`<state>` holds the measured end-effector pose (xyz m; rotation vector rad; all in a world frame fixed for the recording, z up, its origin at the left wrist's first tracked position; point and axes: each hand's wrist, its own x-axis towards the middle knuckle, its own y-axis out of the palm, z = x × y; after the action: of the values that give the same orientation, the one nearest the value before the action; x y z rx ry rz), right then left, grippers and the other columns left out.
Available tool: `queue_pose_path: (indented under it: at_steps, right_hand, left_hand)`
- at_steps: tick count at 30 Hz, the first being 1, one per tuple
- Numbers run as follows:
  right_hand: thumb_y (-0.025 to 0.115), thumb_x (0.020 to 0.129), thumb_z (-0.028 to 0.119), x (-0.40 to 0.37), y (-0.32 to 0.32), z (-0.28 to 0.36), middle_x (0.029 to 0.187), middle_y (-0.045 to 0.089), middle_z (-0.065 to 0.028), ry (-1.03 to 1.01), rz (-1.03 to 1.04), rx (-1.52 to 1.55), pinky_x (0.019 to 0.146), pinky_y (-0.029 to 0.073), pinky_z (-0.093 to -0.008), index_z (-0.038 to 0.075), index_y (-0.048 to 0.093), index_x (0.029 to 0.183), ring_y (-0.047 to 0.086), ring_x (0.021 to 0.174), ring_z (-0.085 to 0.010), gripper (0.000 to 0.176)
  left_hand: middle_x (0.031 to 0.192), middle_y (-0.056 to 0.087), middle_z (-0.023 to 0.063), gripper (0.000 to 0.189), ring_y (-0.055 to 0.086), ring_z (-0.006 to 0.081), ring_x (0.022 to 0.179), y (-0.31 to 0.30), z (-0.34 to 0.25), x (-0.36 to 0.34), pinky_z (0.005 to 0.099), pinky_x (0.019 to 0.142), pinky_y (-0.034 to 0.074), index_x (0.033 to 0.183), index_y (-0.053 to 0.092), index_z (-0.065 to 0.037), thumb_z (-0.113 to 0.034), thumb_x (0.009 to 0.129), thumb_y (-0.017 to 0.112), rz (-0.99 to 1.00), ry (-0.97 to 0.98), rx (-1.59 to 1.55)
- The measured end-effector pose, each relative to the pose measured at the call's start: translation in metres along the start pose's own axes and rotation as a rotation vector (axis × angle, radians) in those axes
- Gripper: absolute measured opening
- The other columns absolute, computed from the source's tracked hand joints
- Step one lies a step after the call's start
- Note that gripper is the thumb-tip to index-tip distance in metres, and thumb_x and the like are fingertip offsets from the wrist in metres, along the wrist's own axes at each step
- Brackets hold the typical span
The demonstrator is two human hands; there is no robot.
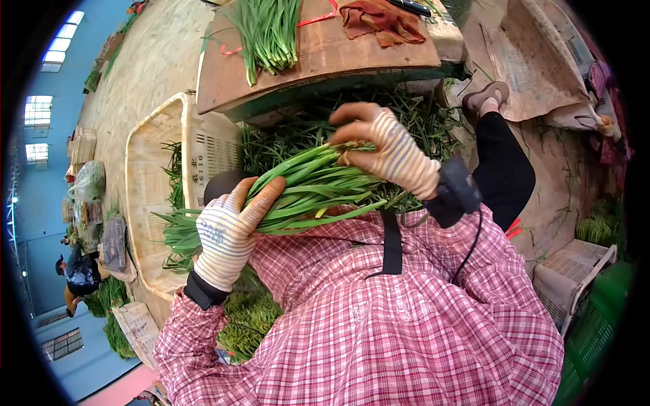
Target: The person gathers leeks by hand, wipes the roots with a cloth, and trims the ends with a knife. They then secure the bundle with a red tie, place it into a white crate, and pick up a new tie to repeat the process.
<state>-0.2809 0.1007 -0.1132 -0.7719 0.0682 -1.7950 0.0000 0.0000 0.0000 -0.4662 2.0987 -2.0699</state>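
The brown tabletop (325, 54) stands ahead, within easy reach, bearing loose green stalks (271, 34). Left of it is a cream plastic crate (220, 162) printed "36110". Garlic chives (305, 193) lie across the lap, leaves towards the crate; the left hand (223, 237) closes round them, likely keeping them together. The right hand (393, 149) is half-curled at their other end, its grip unclear.

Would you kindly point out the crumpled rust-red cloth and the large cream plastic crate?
Crumpled rust-red cloth (382, 23), head view: the middle of its folds.
Large cream plastic crate (211, 124), head view: its printed wall.
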Motion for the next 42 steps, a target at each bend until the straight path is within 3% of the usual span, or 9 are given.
queue_pose_path:
  at_steps: [7, 11, 13, 17, 21, 26, 29, 34, 42]
  right_hand:
    - [0.075, 0.079, 0.002, -0.015, 0.007, -0.006, 0.096, 0.073, -0.0101, 0.435, -0.054, 0.713, 0.078, 0.056, -0.0322, -0.002, 0.071, 0.084, 0.068, 0.086, -0.0165, 0.007]
    - [0.068, 0.091, 0.017, -0.029, -0.025, -0.05, 0.102, 0.073, -0.0123, 0.775, -0.013, 0.187, 0.087, 0.055, -0.0311, -0.003, 0.074, 0.098, 0.067, 0.092, -0.0141, 0.022]
    - [0.063, 0.097, 0.027, -0.016, -0.02, -0.037, 0.104, 0.073, -0.0111, 0.414, -0.015, 0.398, 0.091, 0.052, -0.0318, -0.001, 0.075, 0.101, 0.065, 0.099, -0.015, 0.031]
    - [0.07, 0.092, 0.029, 0.008, -0.008, 0.003, 0.09, 0.075, -0.0089, 0.517, 0.403, 0.53, 0.079, 0.054, -0.0296, -0.001, 0.074, 0.107, 0.067, 0.083, -0.0142, 0.034]
    - [0.072, 0.089, 0.025, -0.008, -0.022, -0.047, 0.086, 0.075, -0.011, 0.722, 0.022, 0.364, 0.076, 0.055, -0.0289, -0.005, 0.075, 0.094, 0.068, 0.084, -0.0125, 0.03]
    - [0.076, 0.084, 0.018, 0.0, -0.014, -0.005, 0.107, 0.074, -0.0063, 0.335, 0.279, 0.62, 0.082, 0.055, -0.0307, 0.007, 0.066, 0.13, 0.067, 0.086, -0.0138, 0.049]
    - [0.078, 0.08, 0.01, 0.001, -0.021, -0.006, 0.094, 0.074, -0.0055, 0.471, 0.384, 0.403, 0.075, 0.054, -0.0262, -0.001, 0.074, 0.11, 0.066, 0.082, -0.0123, 0.032]
    - [0.076, 0.085, 0.017, -0.033, -0.042, -0.039, 0.085, 0.075, -0.0093, 0.777, -0.002, 0.33, 0.066, 0.057, -0.0272, -0.001, 0.076, 0.102, 0.069, 0.073, -0.0109, 0.025]
    - [0.077, 0.082, 0.019, -0.042, -0.032, -0.022, 0.086, 0.076, -0.0112, 0.624, 0.228, 0.238, 0.076, 0.056, -0.0304, -0.001, 0.077, 0.097, 0.071, 0.081, -0.0141, 0.025]
  left_hand:
    - [0.116, 0.068, 0.016, 0.066, 0.069, 0.0342, 0.084, -0.002, 0.001, 0.0, 0.0418, 0.071, 0.055, 0.135, 0.062, -0.027, -0.023, 0.072, 0.079, -0.02, 0.042, -0.017]
    - [0.116, 0.068, 0.0156, 0.063, 0.069, 0.0326, 0.083, -0.002, 0.004, -0.004, 0.0408, 0.069, 0.054, 0.133, 0.063, -0.027, -0.02, 0.072, 0.078, -0.035, 0.063, 0.002]
    - [0.116, 0.068, 0.0152, 0.061, 0.069, 0.032, 0.082, 0.002, 0.005, 0.0, 0.0407, 0.068, 0.054, 0.132, 0.064, -0.027, -0.017, 0.074, 0.077, -0.064, 0.103, 0.001]
    - [0.116, 0.069, 0.0149, 0.061, 0.068, 0.0318, 0.081, 0.0, -0.003, 0.007, 0.0405, 0.068, 0.054, 0.132, 0.064, -0.028, -0.017, 0.073, 0.077, -0.037, 0.126, 0.007]
    - [0.116, 0.069, 0.0145, 0.062, 0.068, 0.0324, 0.08, -0.002, 0.004, -0.003, 0.0404, 0.068, 0.053, 0.131, 0.065, -0.027, -0.02, 0.071, 0.078, -0.049, 0.084, -0.024]
    - [0.115, 0.069, 0.0162, 0.06, 0.068, 0.0338, 0.08, 0.0, 0.003, 0.006, 0.04, 0.069, 0.054, 0.128, 0.066, -0.023, -0.021, 0.07, 0.08, -0.051, 0.063, -0.072]
    - [0.114, 0.07, 0.0169, 0.061, 0.068, 0.0338, 0.079, -0.001, 0.004, 0.007, 0.0396, 0.067, 0.054, 0.129, 0.066, -0.022, -0.02, 0.069, 0.081, -0.079, 0.061, -0.14]
    - [0.113, 0.07, 0.0169, 0.062, 0.069, 0.0325, 0.08, 0.003, 0.007, 0.0, 0.0387, 0.069, 0.055, 0.127, 0.067, -0.019, -0.026, 0.069, 0.084, -0.089, 0.073, -0.066]
    - [0.113, 0.07, 0.0163, 0.06, 0.07, 0.033, 0.082, -0.002, 0.008, 0.01, 0.0379, 0.07, 0.055, 0.125, 0.069, -0.016, -0.023, 0.067, 0.084, -0.096, 0.057, -0.084]
